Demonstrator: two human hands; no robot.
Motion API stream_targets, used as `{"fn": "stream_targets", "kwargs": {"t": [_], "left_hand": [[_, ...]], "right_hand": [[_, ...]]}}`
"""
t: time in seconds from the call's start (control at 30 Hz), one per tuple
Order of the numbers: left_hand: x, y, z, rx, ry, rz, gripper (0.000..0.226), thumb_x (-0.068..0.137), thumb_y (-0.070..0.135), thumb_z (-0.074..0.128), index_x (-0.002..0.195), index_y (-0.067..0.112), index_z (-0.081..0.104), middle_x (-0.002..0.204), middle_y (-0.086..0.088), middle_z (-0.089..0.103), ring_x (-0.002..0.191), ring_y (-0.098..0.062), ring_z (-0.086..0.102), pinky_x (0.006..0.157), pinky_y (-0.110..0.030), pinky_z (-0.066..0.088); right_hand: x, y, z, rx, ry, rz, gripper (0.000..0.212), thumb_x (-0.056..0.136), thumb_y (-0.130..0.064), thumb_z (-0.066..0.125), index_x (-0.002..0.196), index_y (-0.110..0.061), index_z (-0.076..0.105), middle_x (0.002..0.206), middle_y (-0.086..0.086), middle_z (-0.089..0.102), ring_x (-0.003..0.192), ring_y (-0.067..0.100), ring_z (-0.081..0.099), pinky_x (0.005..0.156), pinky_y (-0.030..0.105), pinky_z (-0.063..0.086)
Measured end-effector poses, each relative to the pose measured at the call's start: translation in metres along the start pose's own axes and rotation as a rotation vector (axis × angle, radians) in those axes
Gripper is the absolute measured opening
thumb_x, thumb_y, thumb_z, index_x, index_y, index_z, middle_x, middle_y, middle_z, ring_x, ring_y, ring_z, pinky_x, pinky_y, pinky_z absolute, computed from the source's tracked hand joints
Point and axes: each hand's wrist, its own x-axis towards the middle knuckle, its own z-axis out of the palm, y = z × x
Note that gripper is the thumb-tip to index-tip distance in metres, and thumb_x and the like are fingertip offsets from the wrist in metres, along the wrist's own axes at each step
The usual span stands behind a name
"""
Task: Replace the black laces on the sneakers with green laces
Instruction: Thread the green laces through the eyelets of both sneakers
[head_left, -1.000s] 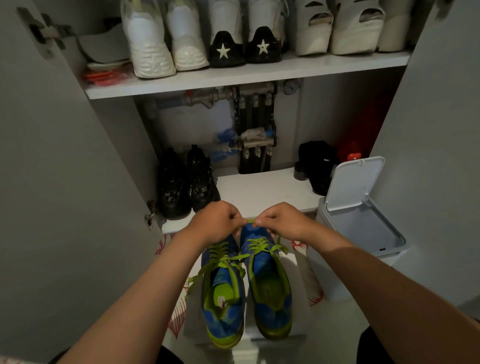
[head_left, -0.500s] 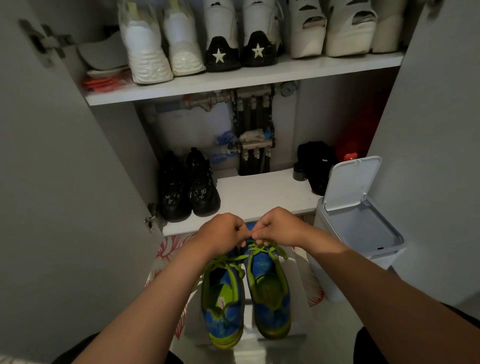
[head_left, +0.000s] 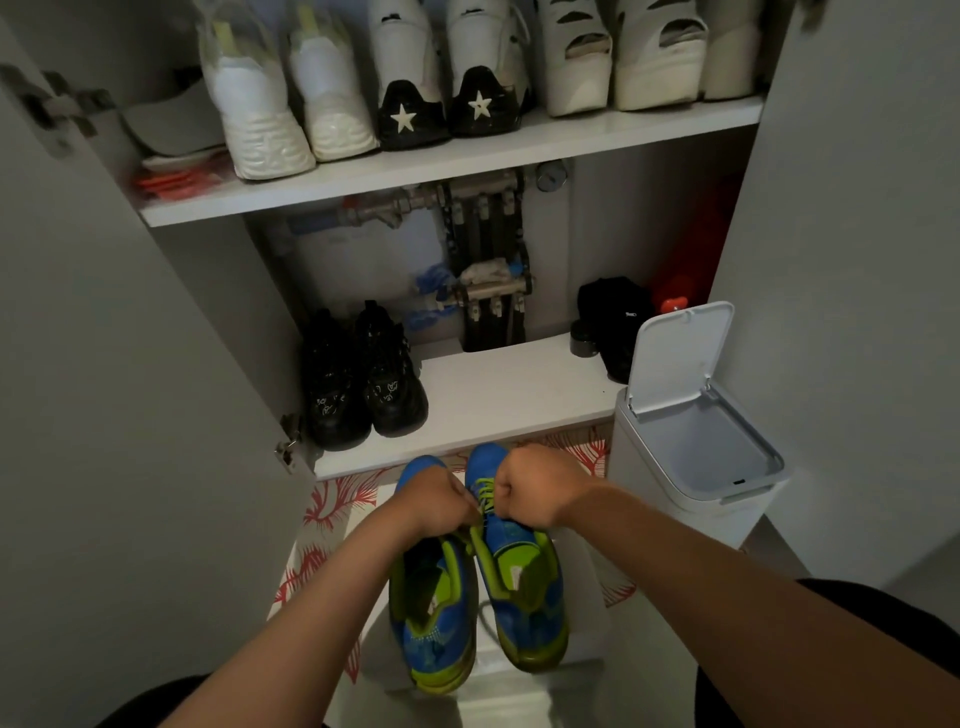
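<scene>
Left grip (head_left: 436, 501) curled, thumb and fingers pinching a strand of the green laces (head_left: 485, 491) just above the throat of the right sneaker (head_left: 519, 540). Right grip (head_left: 535, 486) balled into a fist hard against the same lacing from the other side, apparently nipping the second strand, though with fingertips tucked out of sight. Knuckles of the two nearly touching, directly over the work, with no reach left to make. Below and toward the body: the right sneaker, long axis running away from the person, toe past the fists toward the cupboard, heel nearest. Just beside it and parallel, the left sneaker (head_left: 436, 639), its lacing hidden under the left wrist. Judging from this, probably a knot or final tightening near the top eyelets, calling for a pull outward across the shoe, one strand leftward and the other rightward, neither side nearer than the other. Both sneakers on a small white counter (head_left: 587, 613) over a red-patterned cloth (head_left: 337, 504). Further out, an open-lidded bin (head_left: 670, 483) to the right, and black shoes (head_left: 363, 379) on the lower shelf (head_left: 509, 395) ahead.
</scene>
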Motion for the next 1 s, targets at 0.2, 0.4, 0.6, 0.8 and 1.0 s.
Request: {"fn": "stream_targets", "kwargs": {"t": [0.2,0.4,0.6,0.8,1.0], "left_hand": [[0.000,-0.006,0.001,-0.081,0.015,-0.024,0.012,0.078,0.002,0.071,0.077,0.012,0.078,0.070,-0.008,0.072,0.063,-0.018,0.066,0.076,-0.034,0.060],[0.005,-0.007,0.001,-0.041,0.006,-0.024,0.010,0.083,0.006,0.071,0.089,0.009,0.078,0.068,-0.004,0.067,0.057,-0.010,0.060,0.059,-0.018,0.051],[0.009,-0.005,0.001,0.030,-0.013,-0.043,0.016,0.085,0.014,0.068,0.094,0.005,0.077,0.072,-0.005,0.067,0.067,-0.016,0.061,0.075,-0.030,0.054],[0.010,-0.007,0.001,0.121,-0.041,-0.032,0.023,0.084,0.016,0.065,0.101,0.003,0.076,0.084,-0.010,0.068,0.076,-0.018,0.062,0.084,-0.038,0.056],[0.007,-0.005,0.001,0.057,-0.044,-0.025,0.015,0.085,0.014,0.068,0.095,0.007,0.077,0.074,-0.002,0.067,0.073,-0.015,0.064,0.078,-0.029,0.056]], "right_hand": [[0.000,-0.005,0.011,-0.062,0.014,-0.015,0.021,0.088,-0.025,0.059,0.093,-0.016,0.077,0.095,0.006,0.072,0.089,0.026,0.065,0.079,0.037,0.057],[0.001,-0.005,0.016,-0.013,0.014,0.013,0.019,0.086,-0.025,0.061,0.092,-0.016,0.078,0.091,0.004,0.072,0.086,0.024,0.065,0.074,0.032,0.055],[0.000,-0.002,0.011,0.070,-0.043,0.053,0.016,0.083,-0.027,0.065,0.089,-0.020,0.079,0.092,-0.001,0.073,0.089,0.019,0.066,0.079,0.032,0.056],[0.001,-0.006,0.018,0.050,0.038,0.091,0.021,0.088,-0.025,0.058,0.091,-0.016,0.077,0.093,0.004,0.072,0.088,0.022,0.065,0.075,0.029,0.054],[0.002,-0.006,0.019,0.119,-0.005,0.099,0.021,0.085,-0.024,0.059,0.088,-0.016,0.078,0.091,0.001,0.074,0.086,0.020,0.067,0.078,0.033,0.057]]}}
